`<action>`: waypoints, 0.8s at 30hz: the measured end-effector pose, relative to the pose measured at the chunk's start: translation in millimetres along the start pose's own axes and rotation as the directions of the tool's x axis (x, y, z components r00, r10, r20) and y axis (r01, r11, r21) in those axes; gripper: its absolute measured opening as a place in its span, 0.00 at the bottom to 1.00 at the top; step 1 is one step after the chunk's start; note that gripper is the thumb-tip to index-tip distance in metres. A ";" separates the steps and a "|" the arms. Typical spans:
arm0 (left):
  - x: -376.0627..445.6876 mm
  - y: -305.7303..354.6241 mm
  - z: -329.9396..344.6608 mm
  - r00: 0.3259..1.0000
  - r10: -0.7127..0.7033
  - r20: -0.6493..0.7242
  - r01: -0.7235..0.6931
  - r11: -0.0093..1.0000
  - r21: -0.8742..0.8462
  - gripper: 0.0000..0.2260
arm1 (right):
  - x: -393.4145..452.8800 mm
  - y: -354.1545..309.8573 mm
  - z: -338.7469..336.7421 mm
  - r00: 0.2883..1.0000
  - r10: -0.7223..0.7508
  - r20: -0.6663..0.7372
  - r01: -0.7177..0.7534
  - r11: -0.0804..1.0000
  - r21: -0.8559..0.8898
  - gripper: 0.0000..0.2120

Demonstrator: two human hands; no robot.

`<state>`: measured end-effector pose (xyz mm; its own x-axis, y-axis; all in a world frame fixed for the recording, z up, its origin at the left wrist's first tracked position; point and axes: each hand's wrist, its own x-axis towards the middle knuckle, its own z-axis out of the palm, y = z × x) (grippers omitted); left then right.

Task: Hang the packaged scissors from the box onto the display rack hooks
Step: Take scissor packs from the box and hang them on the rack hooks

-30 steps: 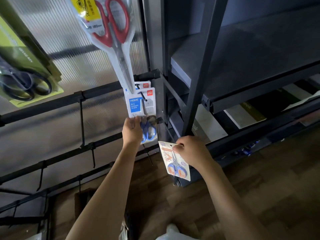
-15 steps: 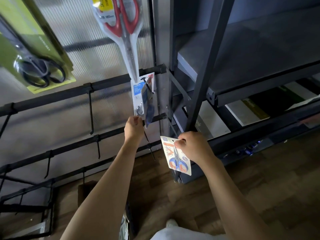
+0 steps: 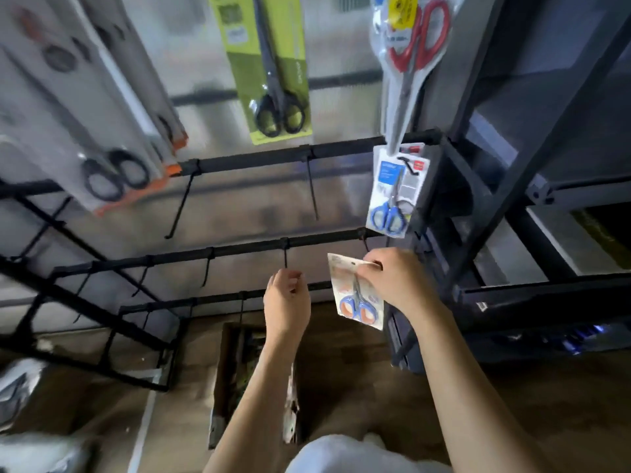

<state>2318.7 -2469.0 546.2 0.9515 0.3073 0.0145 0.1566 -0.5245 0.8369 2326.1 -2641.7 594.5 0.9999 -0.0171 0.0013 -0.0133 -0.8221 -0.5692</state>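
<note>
My right hand (image 3: 396, 285) pinches the top of a small white scissors pack (image 3: 356, 297) with blue-and-orange handles, just below the middle rack bar (image 3: 239, 249). My left hand (image 3: 286, 302) is closed around the tip of an empty black hook (image 3: 285, 256) that hangs from that bar, left of the pack. On the upper bar's rightmost hook hangs a blue-handled scissors pack (image 3: 392, 192). Red-handled scissors (image 3: 413, 49), a green pack (image 3: 269, 70) and a white-and-orange pack (image 3: 102, 138) hang higher up. The cardboard box (image 3: 225, 363) lies open on the floor under my arms.
Several empty hooks (image 3: 312, 189) hang along the black rack bars to the left. A dark metal shelving unit (image 3: 532, 165) stands close on the right. Below is a wooden floor (image 3: 512, 404), with white bags (image 3: 20, 397) at the lower left.
My left hand let go of the hanging blue-handled pack and dropped to an empty hook on the middle bar. My right hand lifted the small pack up to that bar.
</note>
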 end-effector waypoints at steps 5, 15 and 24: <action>-4.0 -26.7 -85.7 0.994 -0.034 -0.105 0.032 0.999 -0.025 0.07 | -5.9 -70.2 32.7 0.992 -0.105 0.071 0.102 0.994 0.043 0.10; -6.4 -75.2 -194.6 0.974 -0.052 -0.219 0.045 0.998 -0.037 0.07 | -24.3 -175.2 100.6 0.951 -0.287 0.115 0.286 0.958 0.020 0.12; 0.9 -100.9 -242.6 0.963 -0.040 -0.266 0.027 0.998 -0.053 0.06 | -41.0 -221.3 134.0 0.942 -0.313 0.118 0.305 0.949 0.082 0.12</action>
<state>2239.5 -2223.2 594.6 0.8399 0.5280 0.1259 0.1678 -0.4731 0.8649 2289.5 -2382.8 610.2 0.9477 0.3083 0.0829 0.2933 -0.7383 -0.6073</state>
